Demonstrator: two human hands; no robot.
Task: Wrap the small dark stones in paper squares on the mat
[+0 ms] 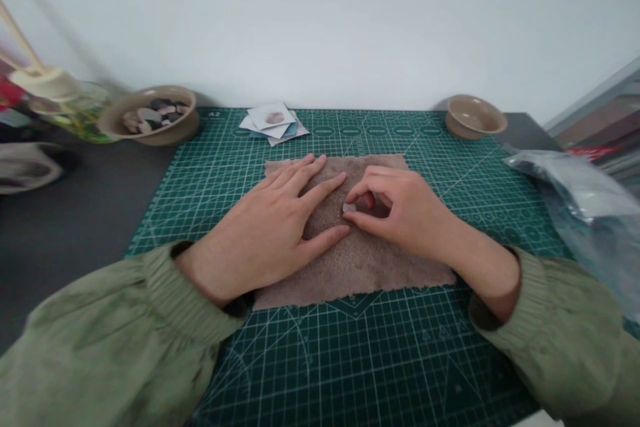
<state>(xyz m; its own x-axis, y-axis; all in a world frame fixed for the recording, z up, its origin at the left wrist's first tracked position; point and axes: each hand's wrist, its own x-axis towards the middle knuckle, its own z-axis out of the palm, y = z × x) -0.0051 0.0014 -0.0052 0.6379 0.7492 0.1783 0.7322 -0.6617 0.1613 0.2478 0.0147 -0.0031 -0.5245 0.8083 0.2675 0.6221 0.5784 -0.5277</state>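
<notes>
A brown cloth-like sheet (pixel 330 273) with ragged edges lies flat on a green cutting mat (pixel 360 360). My left hand (pixel 275 220) rests on the sheet's left part, palm down with fingers spread. Over the middle of the sheet, my right hand (pixel 400 207) pinches a small pale stone (pixel 349 208) between thumb and index finger. The stone is close to the sheet's surface, just right of my left thumb and index finger; whether it touches the sheet I cannot tell.
Several stones fill a brown bowl (pixel 150 137) at the back left. Another brown bowl (pixel 473 121) stands back right. Small printed cards (pixel 273 119) are stacked near the wall. A clear plastic bag (pixel 585 193) lies at right, and a reed diffuser (pixel 55 87) at far left.
</notes>
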